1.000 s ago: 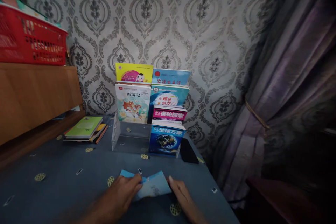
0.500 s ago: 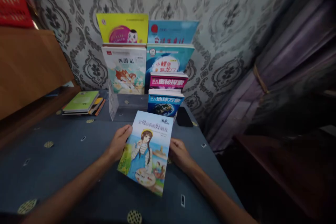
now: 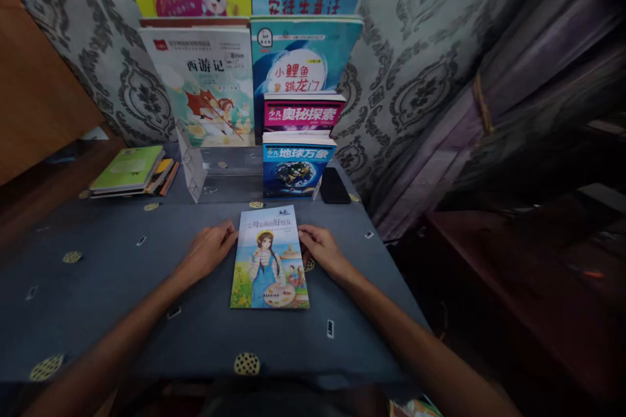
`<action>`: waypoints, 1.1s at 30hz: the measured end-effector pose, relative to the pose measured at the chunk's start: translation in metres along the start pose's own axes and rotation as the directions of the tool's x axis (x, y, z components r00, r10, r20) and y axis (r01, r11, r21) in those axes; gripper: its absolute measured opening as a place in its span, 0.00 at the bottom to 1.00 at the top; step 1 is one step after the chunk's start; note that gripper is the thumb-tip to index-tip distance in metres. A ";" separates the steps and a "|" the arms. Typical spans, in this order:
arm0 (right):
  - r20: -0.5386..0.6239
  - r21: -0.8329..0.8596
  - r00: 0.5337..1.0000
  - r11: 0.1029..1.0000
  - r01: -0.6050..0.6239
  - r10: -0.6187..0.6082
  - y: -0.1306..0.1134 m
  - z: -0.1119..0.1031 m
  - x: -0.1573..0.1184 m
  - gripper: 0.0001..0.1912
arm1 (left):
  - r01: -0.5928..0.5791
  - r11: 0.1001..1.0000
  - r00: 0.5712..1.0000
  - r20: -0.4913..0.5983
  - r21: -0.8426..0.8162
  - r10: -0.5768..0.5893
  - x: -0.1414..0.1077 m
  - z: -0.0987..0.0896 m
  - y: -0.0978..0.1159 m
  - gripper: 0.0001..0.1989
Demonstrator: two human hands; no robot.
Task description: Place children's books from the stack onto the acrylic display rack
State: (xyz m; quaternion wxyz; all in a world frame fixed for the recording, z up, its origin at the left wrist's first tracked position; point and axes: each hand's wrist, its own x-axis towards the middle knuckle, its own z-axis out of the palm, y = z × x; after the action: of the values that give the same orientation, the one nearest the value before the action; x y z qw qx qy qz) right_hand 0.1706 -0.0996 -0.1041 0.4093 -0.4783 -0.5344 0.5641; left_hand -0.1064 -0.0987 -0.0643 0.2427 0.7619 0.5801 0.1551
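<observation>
A thin paperback book (image 3: 268, 273) with a girl in a yellow hat and blue overalls on its cover lies face up, seemingly flat on the table. My left hand (image 3: 208, 249) is at its upper left edge, fingers curled and the tips against the side. At the upper right edge is my right hand (image 3: 323, 251), its fingers bent and partly hidden below the hand. Just beyond the book stands a clear display rack (image 3: 193, 172) with books in tiers. Its lowest front book (image 3: 296, 172) is blue with an Earth picture; a pink book (image 3: 303, 114) shows behind that.
A white storybook (image 3: 205, 91) and a teal one (image 3: 303, 52) stand higher in the rack. A small stack of books (image 3: 130, 172) lies at the left, and a black phone-like slab (image 3: 335, 186) right of the rack. Patterned cloth covers the table (image 3: 122, 313); a curtain (image 3: 435, 143) hangs at right.
The book has come down from a tilted, raised position to the table and lies straighter. Both hands moved down with it. My view has shifted closer to the rack.
</observation>
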 end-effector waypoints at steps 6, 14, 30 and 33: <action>-0.153 -0.369 0.973 0.923 0.105 -0.172 -0.001 -0.010 -0.005 0.15 | -0.191 0.919 0.966 -0.101 0.343 0.239 0.004 0.011 0.008 0.12; 0.371 -0.651 0.786 0.466 0.600 -0.494 -0.021 0.039 0.005 0.22 | -0.272 0.887 0.906 -0.210 0.374 0.367 0.012 0.036 -0.009 0.13; 0.214 -0.724 0.883 0.539 0.430 -0.417 0.014 0.004 0.033 0.24 | -0.267 0.900 0.924 -0.174 0.344 0.341 0.012 0.033 -0.010 0.15; 0.193 -0.681 0.878 0.584 0.441 -0.438 0.016 -0.014 0.033 0.23 | -0.258 0.907 0.929 -0.173 0.333 0.328 0.011 0.033 -0.009 0.16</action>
State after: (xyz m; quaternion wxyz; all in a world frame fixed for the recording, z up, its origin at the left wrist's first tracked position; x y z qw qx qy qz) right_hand 0.1778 -0.0657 -0.1235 0.3191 -0.4495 -0.8107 0.1972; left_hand -0.0931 -0.0924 -0.0968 0.0291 0.8464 0.4989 0.1842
